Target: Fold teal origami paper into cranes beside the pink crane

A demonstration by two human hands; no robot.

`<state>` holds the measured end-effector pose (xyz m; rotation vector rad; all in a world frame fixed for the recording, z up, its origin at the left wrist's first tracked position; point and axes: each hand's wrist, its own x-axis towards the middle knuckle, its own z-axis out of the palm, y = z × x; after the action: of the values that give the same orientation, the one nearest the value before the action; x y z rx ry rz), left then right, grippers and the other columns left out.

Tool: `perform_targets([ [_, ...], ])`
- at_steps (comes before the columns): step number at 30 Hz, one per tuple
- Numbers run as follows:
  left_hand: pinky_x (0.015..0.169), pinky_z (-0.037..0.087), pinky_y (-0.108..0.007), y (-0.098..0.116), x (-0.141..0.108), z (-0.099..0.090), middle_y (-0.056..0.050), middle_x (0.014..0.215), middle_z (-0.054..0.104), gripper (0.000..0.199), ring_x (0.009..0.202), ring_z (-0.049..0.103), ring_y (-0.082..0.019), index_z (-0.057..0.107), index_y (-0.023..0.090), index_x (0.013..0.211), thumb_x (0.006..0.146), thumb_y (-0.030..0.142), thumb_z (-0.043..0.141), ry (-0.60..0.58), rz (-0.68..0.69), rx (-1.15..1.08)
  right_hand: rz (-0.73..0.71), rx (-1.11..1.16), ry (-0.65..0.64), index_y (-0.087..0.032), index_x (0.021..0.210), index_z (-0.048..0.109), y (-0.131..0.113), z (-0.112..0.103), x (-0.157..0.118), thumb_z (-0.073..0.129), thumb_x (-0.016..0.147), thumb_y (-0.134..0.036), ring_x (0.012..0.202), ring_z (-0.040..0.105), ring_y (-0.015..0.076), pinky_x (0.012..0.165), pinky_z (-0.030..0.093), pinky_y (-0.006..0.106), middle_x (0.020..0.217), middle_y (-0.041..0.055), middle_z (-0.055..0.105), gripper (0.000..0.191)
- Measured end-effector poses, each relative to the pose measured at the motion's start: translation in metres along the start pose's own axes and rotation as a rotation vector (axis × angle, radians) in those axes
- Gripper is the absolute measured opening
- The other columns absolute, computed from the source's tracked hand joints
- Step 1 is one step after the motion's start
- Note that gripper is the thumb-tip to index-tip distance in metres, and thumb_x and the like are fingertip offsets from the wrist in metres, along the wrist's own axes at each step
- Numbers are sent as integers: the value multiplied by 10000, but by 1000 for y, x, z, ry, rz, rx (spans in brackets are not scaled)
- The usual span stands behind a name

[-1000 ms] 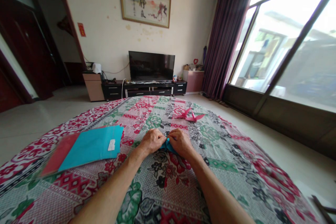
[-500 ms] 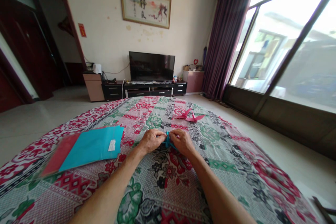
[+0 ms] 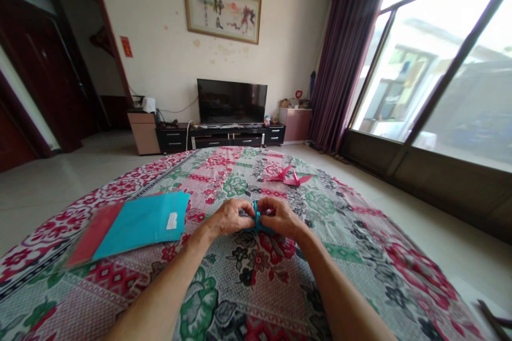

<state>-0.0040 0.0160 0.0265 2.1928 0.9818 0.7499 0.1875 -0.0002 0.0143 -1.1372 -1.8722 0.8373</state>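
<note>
Between my two hands is a small piece of folded blue paper (image 3: 257,218), its narrow middle upright and the rest partly covered by my fingers. My left hand (image 3: 230,217) pinches it from the left with thumb and fingers. From the right, my right hand (image 3: 280,217) pinches the same paper. Beyond my right hand lie two pink paper cranes (image 3: 294,177), side by side on the patterned tablecloth (image 3: 320,298). Left of my left arm rests a clear packet of blue and red paper sheets (image 3: 140,224) with a small white label.
The cloth covers a rounded table. Past its far edge stand a black television (image 3: 232,102) and a low cabinet (image 3: 240,139). A purple curtain (image 3: 332,64) and a large window (image 3: 432,80) are on the right.
My fingers have shifted on the blue paper, with both thumbs now lower and my knuckles more raised. The middle of the paper shows more clearly. The cranes and packet stay where they were.
</note>
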Motion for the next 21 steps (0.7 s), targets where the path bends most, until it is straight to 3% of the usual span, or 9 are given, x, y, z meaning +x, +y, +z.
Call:
perform_targets([
  [4, 662, 410, -208, 3, -1, 1, 15, 734, 644, 115, 678, 551, -112, 665, 165, 742, 664, 218, 599, 8, 5, 0, -23, 34, 5, -157, 798, 562, 1, 4, 0, 553, 624, -129, 610, 495, 77, 584, 417, 195, 716, -23, 579, 177],
  [8, 723, 412, -209, 4, -1, 1, 13, 760, 648, 94, 732, 562, -116, 650, 162, 723, 671, 198, 580, 62, 36, -31, -12, 27, 13, -159, 787, 550, 3, 6, 0, 520, 663, -144, 571, 472, 60, 548, 399, 173, 705, -27, 569, 129],
  [17, 752, 430, -233, 5, -3, -5, -14, 799, 664, 93, 774, 581, -138, 629, 156, 714, 665, 209, 570, 60, 4, -60, 134, 10, 47, -160, 831, 584, -7, 2, -2, 460, 610, -108, 514, 484, 72, 489, 380, 167, 639, -32, 575, 258],
  [21, 727, 448, -247, 2, -3, -13, -27, 799, 672, 164, 779, 589, -160, 652, 149, 760, 661, 225, 546, 85, -108, -72, 184, -128, 81, -149, 765, 639, -6, -8, -2, 477, 625, -128, 537, 522, 94, 506, 389, 184, 611, -16, 602, 215],
])
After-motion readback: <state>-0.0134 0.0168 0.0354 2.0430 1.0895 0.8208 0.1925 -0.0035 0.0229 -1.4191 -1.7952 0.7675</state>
